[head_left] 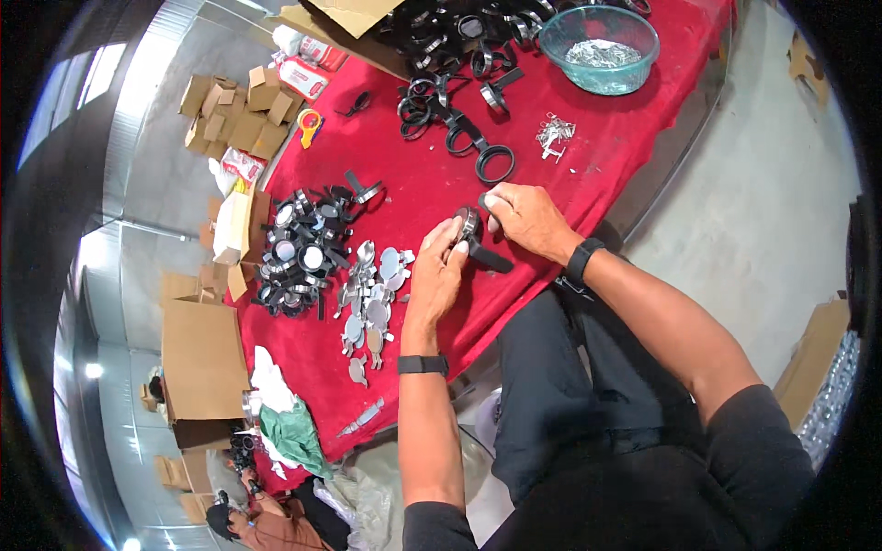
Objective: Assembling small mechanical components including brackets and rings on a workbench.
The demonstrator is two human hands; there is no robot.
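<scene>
My left hand (435,275) is closed around a black watch-like piece (470,223), a round rim with a dark strap that sticks out toward the table's near edge. Close beside it, my right hand (533,220) is pinched shut at a small dark end; whether this belongs to the same piece is hidden by the fingers. Left of my left hand lies a loose spread of silver discs with tabs (378,314). Further left is a heap of black strapped pieces, some with silver faces (312,256). A black ring (495,164) lies just beyond my hands.
On the red cloth (367,151) are a teal basket (602,81) of small metal parts, a little pile of metal pins (554,134) and a yellow tape dispenser (310,127). Black pieces surround an open carton (354,37) at the far side. Another person (266,523) is at lower left.
</scene>
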